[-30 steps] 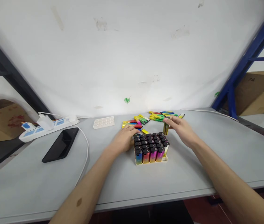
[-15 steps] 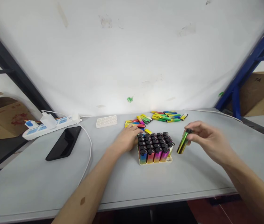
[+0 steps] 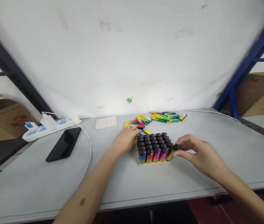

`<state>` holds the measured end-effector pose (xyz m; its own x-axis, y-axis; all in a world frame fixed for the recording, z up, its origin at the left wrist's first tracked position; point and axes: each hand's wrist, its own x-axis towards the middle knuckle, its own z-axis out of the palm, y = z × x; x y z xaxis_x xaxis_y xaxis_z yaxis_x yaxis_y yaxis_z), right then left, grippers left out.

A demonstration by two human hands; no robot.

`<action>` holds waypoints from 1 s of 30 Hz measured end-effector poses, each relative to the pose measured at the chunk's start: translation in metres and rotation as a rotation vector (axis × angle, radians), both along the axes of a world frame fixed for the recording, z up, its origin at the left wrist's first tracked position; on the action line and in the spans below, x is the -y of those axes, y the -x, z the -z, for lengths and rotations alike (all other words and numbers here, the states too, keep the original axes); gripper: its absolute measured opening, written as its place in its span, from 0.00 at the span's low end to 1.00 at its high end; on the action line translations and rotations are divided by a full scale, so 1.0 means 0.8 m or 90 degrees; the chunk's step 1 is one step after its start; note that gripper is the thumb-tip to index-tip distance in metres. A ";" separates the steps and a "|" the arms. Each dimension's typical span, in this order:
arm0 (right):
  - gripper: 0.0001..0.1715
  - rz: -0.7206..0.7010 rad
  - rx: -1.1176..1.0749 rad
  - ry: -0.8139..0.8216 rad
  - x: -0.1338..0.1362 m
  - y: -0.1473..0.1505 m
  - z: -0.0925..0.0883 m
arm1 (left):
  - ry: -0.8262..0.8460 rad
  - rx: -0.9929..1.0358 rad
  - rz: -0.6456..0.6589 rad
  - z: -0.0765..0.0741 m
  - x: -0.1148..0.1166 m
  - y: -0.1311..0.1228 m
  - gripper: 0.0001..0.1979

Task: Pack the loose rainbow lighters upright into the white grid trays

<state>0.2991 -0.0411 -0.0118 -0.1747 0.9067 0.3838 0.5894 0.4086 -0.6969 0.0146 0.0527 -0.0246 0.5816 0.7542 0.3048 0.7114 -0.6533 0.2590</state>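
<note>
Several shiny lighters (image 3: 150, 157) with black tops stand upright in rows in a white tray (image 3: 145, 163). My right hand (image 3: 190, 150) pinches a green-yellow lighter (image 3: 170, 155) by its black top, tilted at the tray's front right corner. Whether its base sits fully in a slot I cannot tell. My left hand (image 3: 127, 139) is closed against the left back side of the filled tray, steadying fingers partly hidden behind the lighters. Just beyond it lie loose lighters (image 3: 132, 122), and a yellow one (image 3: 147, 132) lies behind the rows.
More loose lighters (image 3: 161, 117) lie by the wall. A white slotted tray (image 3: 106, 122) lies at the back left, near a black phone (image 3: 64, 144) and a power strip (image 3: 40, 132) with a white cable (image 3: 90, 143). Cardboard boxes (image 3: 255, 93) stand beyond the table's sides.
My right hand has moved left and down, bringing the green-yellow lighter from beside the tray to its front right corner. My left hand stays at the tray's left side.
</note>
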 end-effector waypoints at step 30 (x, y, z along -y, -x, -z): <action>0.19 0.010 -0.066 -0.003 -0.091 0.044 -0.026 | 0.120 0.030 0.068 -0.062 0.085 -0.022 0.31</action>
<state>0.2642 0.0318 0.0090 -0.1202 0.9072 0.4032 0.5208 0.4034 -0.7523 0.0326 -0.0149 0.0248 0.6503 0.7348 0.1929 0.6245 -0.6616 0.4150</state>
